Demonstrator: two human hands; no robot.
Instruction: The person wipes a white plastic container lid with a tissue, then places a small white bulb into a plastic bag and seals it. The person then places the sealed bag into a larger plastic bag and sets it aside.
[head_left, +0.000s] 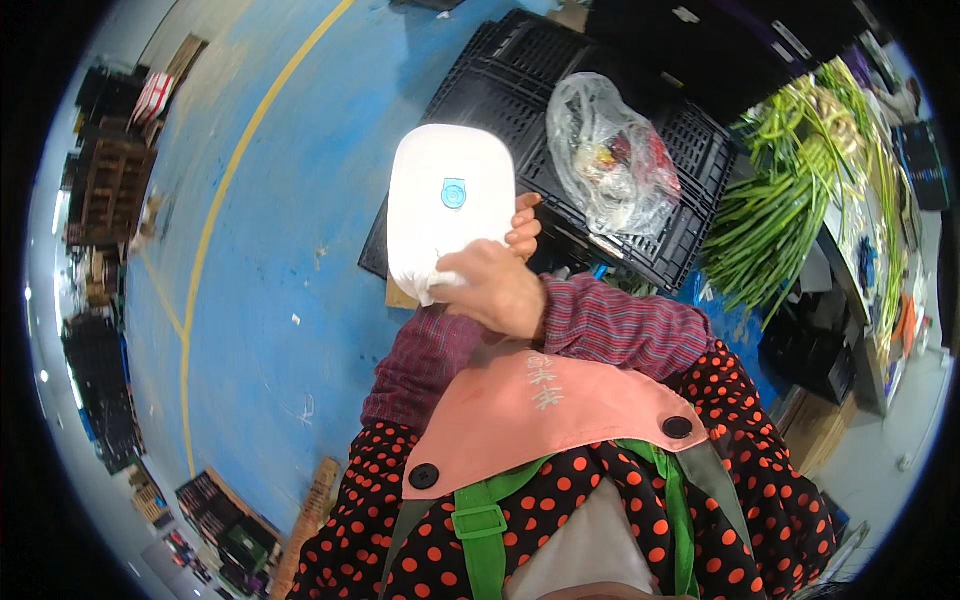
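Observation:
A white, flat object with rounded corners (453, 161) and a small light-blue emblem is held up in front of me. Its near end is creased and gathered like thin wrapping. My left hand (524, 229) supports it from beneath; only the fingers show, curled along its right edge, and the palm is hidden. Across the near end lies my right hand (491, 285), slightly blurred, its fingertips pinching the gathered wrapping. My right wrist crosses over the left forearm. I wear plaid sleeves and a dotted apron with a pink bib (555, 420) bearing writing.
Stacked black plastic crates (502, 90) stand just beyond my hands, topped by a clear plastic bag (611, 161) with red and yellow contents. To the right, long green onions (776, 202) overhang a table (847, 262). A black crate (806, 364) sits below. A yellow line (225, 176) marks the blue floor.

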